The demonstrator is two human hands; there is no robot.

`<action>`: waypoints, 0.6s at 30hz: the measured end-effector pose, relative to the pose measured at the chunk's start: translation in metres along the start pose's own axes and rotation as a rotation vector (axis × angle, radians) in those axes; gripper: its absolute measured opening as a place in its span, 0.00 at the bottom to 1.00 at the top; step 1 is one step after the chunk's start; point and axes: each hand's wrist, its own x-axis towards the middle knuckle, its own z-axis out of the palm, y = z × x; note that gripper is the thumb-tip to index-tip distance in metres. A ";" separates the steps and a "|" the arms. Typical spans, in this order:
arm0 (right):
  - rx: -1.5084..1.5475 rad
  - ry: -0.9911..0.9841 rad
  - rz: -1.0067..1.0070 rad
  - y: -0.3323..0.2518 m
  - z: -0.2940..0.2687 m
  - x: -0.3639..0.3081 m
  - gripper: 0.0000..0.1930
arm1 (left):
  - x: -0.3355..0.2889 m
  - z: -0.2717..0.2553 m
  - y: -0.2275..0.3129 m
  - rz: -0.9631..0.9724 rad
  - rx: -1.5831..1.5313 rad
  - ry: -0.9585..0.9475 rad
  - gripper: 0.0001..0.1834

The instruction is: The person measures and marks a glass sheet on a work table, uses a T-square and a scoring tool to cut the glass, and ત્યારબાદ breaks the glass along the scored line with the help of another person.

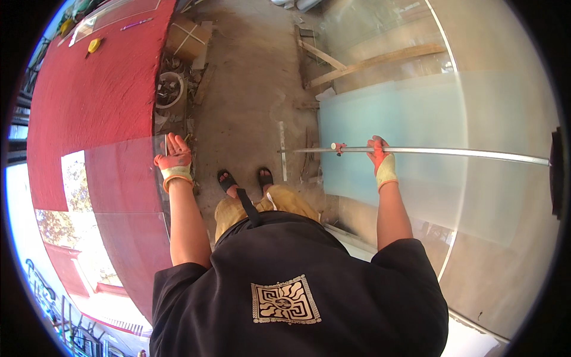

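Note:
My left hand (173,157), in an orange and cream work glove, is beside the right edge of a clear glass sheet (125,178) on the red table. Its fingers are stretched out, and the glass edge meets it near the thumb; I see no firm grip. My right hand (381,162), gloved alike, closes round a long, thin metal bar (464,153) that reaches to the far right. A small red and white fitting (338,148) sits on the bar, left of this hand. Behind the bar stand large pale glass sheets (380,116).
On the red table (113,89) lie a yellow tape measure (94,46) and a purple pen (136,24). A white bucket of scraps (170,90) stands beside it. A wooden frame (380,62) leans at the right. Below me is a dusty concrete floor (244,89).

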 end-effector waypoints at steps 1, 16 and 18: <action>0.035 0.025 0.006 0.005 -0.007 0.003 0.33 | -0.001 -0.001 0.002 0.017 0.028 -0.009 0.34; 0.251 0.075 0.169 0.119 -0.085 0.087 0.33 | -0.020 -0.149 0.022 -0.237 1.142 0.076 0.40; 0.303 0.051 0.172 0.120 -0.090 0.105 0.31 | -0.004 -0.202 0.043 -0.393 1.249 0.186 0.37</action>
